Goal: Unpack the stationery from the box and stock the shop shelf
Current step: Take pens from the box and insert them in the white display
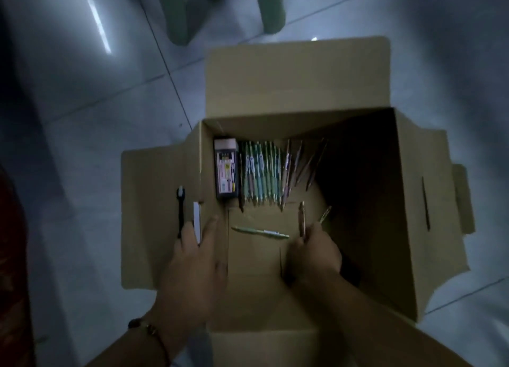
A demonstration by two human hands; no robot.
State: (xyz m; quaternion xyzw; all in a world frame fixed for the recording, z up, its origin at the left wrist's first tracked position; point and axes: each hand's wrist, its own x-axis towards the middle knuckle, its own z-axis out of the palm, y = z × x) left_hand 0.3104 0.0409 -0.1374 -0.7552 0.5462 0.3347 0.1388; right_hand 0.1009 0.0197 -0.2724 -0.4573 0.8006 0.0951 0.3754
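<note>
My right hand pinches what look like two pens inside the box; the loose green pen lies crosswise just left, nearer it than my flat, open left hand.

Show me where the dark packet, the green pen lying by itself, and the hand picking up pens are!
dark packet [226,173]: head view, middle of its labelled face.
green pen [260,232]: head view, middle of its barrel, on the box floor.
right hand [314,252]: head view, back of the hand, holding pens.
</note>
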